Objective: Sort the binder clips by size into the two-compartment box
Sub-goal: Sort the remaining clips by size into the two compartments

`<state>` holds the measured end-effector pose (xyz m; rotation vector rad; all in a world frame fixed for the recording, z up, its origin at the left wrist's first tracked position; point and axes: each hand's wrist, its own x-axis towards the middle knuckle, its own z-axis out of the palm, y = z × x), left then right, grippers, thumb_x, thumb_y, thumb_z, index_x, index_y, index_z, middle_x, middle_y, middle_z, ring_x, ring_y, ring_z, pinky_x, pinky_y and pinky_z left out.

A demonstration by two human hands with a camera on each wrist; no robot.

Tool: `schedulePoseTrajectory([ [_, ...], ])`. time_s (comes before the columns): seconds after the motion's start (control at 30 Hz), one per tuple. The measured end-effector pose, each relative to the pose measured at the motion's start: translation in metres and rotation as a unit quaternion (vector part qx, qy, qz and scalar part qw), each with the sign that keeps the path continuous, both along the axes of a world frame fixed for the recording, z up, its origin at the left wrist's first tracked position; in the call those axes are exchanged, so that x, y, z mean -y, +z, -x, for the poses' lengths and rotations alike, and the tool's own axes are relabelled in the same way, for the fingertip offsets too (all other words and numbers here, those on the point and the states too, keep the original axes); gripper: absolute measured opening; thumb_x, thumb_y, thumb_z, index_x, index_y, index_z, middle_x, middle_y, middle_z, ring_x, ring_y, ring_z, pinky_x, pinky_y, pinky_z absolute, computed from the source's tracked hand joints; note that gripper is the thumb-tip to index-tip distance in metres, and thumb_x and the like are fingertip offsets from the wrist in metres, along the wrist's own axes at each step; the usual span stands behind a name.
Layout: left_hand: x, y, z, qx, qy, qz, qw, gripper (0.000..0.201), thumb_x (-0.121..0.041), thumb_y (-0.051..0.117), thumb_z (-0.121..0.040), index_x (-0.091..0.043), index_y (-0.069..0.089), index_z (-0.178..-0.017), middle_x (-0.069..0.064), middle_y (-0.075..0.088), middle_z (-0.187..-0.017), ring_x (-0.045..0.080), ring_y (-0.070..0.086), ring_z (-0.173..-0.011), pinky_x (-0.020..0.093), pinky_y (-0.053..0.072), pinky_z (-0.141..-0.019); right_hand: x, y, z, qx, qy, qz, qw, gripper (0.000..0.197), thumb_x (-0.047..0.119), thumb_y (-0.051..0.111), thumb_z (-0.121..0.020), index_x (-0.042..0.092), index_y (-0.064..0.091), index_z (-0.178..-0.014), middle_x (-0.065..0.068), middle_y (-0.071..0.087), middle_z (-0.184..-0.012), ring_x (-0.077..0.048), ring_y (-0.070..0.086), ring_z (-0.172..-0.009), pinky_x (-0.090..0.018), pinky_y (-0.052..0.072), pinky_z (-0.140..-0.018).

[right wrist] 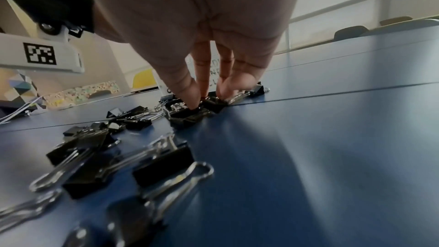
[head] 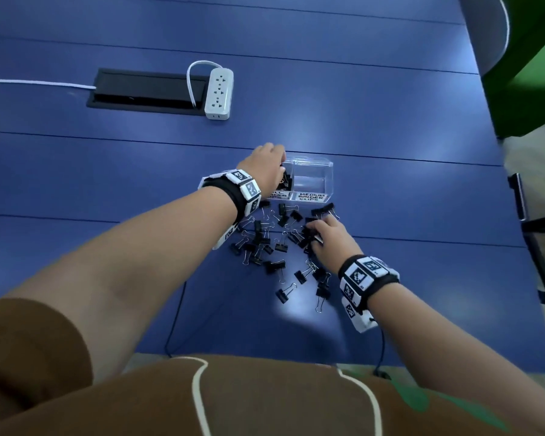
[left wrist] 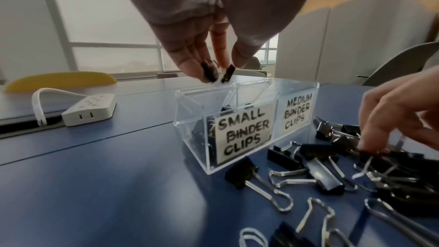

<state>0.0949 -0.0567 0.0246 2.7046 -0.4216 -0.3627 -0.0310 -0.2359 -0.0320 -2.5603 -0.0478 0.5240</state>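
A clear two-compartment box [head: 315,171] [left wrist: 297,86] stands on the blue table, labelled SMALL BINDER CLIPS on the left and MEDIUM BINDER CLIPS on the right. Several black clips lie in the small compartment [left wrist: 202,134]. My left hand [head: 269,162] [left wrist: 217,74] hovers over that compartment and pinches two small black clips [left wrist: 209,73] at its fingertips. A pile of black binder clips [head: 274,243] [left wrist: 318,174] [right wrist: 99,149] lies in front of the box. My right hand [head: 321,231] [left wrist: 380,138] [right wrist: 209,97] reaches down into the pile's right side, thumb and fingers closing on one clip [right wrist: 211,103].
A white power strip [head: 219,92] [left wrist: 89,110] lies beside a black cable hatch [head: 145,91] at the far left. The table's right edge [head: 510,215] is close, with a chair frame [head: 535,247] beyond it. Thin black cables [head: 177,313] run off the near edge.
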Motion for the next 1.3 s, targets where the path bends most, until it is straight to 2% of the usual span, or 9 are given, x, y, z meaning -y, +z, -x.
schedulePoseTrajectory([
  [0.2, -0.004, -0.012, 0.037, 0.078, -0.03, 0.029, 0.996, 0.019, -0.014, 0.052, -0.088, -0.012, 0.054, -0.108, 0.009, 0.054, -0.114, 0.028, 0.045, -0.112, 0.041, 0.046, -0.096, 0.006, 0.002, -0.002, 0.025, -0.017, -0.025, 0.999, 0.015, 0.011, 0.054, -0.086, 0.015, 0.063, -0.098, -0.003, 0.054, -0.105, -0.021, 0.052, -0.103, -0.04, 0.051, -0.087],
  [0.33, -0.002, -0.033, 0.074, 0.021, -0.073, 0.032, 0.997, 0.017, -0.009, 0.052, -0.086, -0.014, 0.055, -0.103, 0.005, 0.053, -0.109, 0.022, 0.048, -0.103, 0.037, 0.049, -0.088, 0.003, 0.003, -0.017, 0.051, -0.036, -0.032, 0.998, 0.018, 0.008, 0.055, -0.084, 0.014, 0.062, -0.1, -0.005, 0.052, -0.107, -0.024, 0.051, -0.102, -0.044, 0.052, -0.081],
  [0.5, -0.006, -0.051, 0.096, -0.039, -0.072, -0.004, 0.997, 0.041, -0.008, 0.054, -0.087, -0.013, 0.048, -0.127, 0.008, 0.046, -0.117, 0.025, 0.045, -0.11, 0.04, 0.05, -0.087, 0.002, 0.001, -0.024, 0.006, -0.071, 0.0, 0.997, 0.036, 0.009, 0.054, -0.084, 0.023, 0.055, -0.117, -0.006, 0.046, -0.115, -0.023, 0.052, -0.095, -0.043, 0.052, -0.084],
  [0.6, -0.011, -0.056, 0.103, -0.067, -0.07, 0.004, 0.995, 0.045, -0.007, 0.053, -0.087, -0.011, 0.046, -0.131, 0.009, 0.046, -0.117, 0.026, 0.045, -0.111, 0.043, 0.051, -0.09, 0.0, 0.0, -0.018, -0.019, -0.048, -0.006, 0.999, 0.038, 0.006, 0.053, -0.084, 0.022, 0.054, -0.119, -0.006, 0.046, -0.114, -0.022, 0.052, -0.091, -0.039, 0.052, -0.085],
  [0.77, -0.024, -0.053, 0.105, -0.067, -0.046, 0.046, 0.996, 0.041, -0.005, 0.052, -0.086, -0.013, 0.05, -0.126, 0.007, 0.047, -0.119, 0.024, 0.044, -0.114, 0.039, 0.048, -0.095, 0.012, 0.005, -0.01, -0.002, -0.066, -0.039, 0.997, 0.033, 0.004, 0.051, -0.085, 0.02, 0.056, -0.113, -0.002, 0.048, -0.105, -0.017, 0.051, -0.089, -0.028, 0.045, -0.083],
  [1.0, -0.036, -0.056, 0.112, -0.089, -0.021, -0.011, 0.996, 0.035, -0.013, 0.057, -0.088, -0.013, 0.05, -0.122, 0.008, 0.044, -0.117, 0.025, 0.046, -0.109, 0.041, 0.052, -0.086, 0.027, 0.007, 0.012, -0.074, -0.092, 0.004, 0.993, 0.022, 0.011, 0.056, -0.082, 0.017, 0.053, -0.103, -0.001, 0.046, -0.099, -0.02, 0.05, -0.086, -0.028, 0.041, -0.08],
  [1.13, -0.031, -0.058, 0.117, -0.089, -0.021, -0.001, 0.996, 0.033, -0.013, 0.059, -0.089, -0.011, 0.051, -0.12, 0.008, 0.043, -0.117, 0.023, 0.046, -0.108, 0.037, 0.05, -0.083, 0.017, 0.005, 0.018, -0.066, -0.084, -0.016, 0.994, 0.015, 0.008, 0.052, -0.084, 0.017, 0.054, -0.096, -0.001, 0.047, -0.097, -0.019, 0.049, -0.083, -0.03, 0.045, -0.082],
  [1.23, -0.031, -0.058, 0.118, -0.092, -0.022, 0.007, 0.996, 0.03, -0.012, 0.058, -0.089, -0.01, 0.052, -0.118, 0.008, 0.043, -0.116, 0.024, 0.048, -0.105, 0.036, 0.048, -0.082, 0.013, 0.005, 0.015, -0.054, -0.084, -0.021, 0.995, 0.019, 0.005, 0.048, -0.083, 0.024, 0.05, -0.079, -0.004, 0.052, -0.099, -0.021, 0.05, -0.084, -0.031, 0.045, -0.082],
  [1.3, -0.033, -0.057, 0.117, -0.096, -0.018, 0.017, 0.995, 0.028, -0.011, 0.058, -0.089, -0.01, 0.052, -0.116, 0.008, 0.043, -0.116, 0.022, 0.048, -0.097, 0.035, 0.048, -0.082, 0.011, 0.008, 0.014, -0.04, -0.09, -0.011, 0.995, 0.016, 0.006, 0.049, -0.083, 0.02, 0.054, -0.085, -0.003, 0.047, -0.099, -0.02, 0.05, -0.082, -0.033, 0.047, -0.081],
])
